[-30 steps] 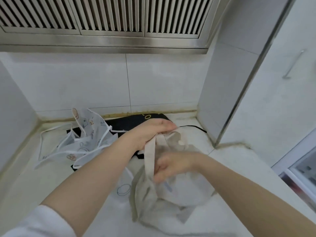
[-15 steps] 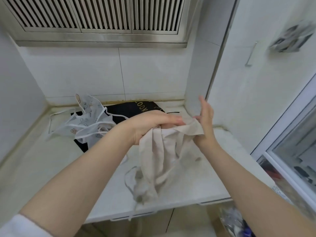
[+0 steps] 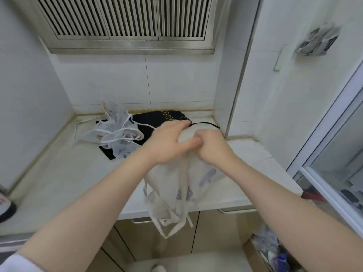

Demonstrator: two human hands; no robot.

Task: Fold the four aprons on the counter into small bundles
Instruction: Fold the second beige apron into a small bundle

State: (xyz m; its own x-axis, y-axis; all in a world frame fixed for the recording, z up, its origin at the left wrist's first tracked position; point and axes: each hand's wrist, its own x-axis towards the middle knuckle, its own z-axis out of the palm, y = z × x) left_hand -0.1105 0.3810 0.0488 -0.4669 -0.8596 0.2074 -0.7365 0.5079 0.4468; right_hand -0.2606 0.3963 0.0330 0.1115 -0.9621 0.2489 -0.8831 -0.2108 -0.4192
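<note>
A beige apron [image 3: 182, 185] hangs in front of me, lifted off the white counter [image 3: 78, 173]. Its straps dangle below the counter's front edge. My left hand [image 3: 167, 142] grips its top from the left, and my right hand [image 3: 211, 147] grips the same bunched top from the right, the two hands touching. At the back of the counter lies a black apron [image 3: 157, 119] with gold lettering. A crumpled white printed apron [image 3: 115, 132] with white ties lies partly on top of it.
A steel vent grille [image 3: 127, 22] hangs above the counter's back wall. A wall corner with a metal strip [image 3: 238, 85] bounds the counter on the right. Cabinet doors [image 3: 157, 238] lie below the front edge. A dark-rimmed object [image 3: 5, 209] sits at the far left.
My right hand has come back from holding the cloth out to the right and now grips the bunched top beside my left hand. The apron hangs lower over the counter edge.
</note>
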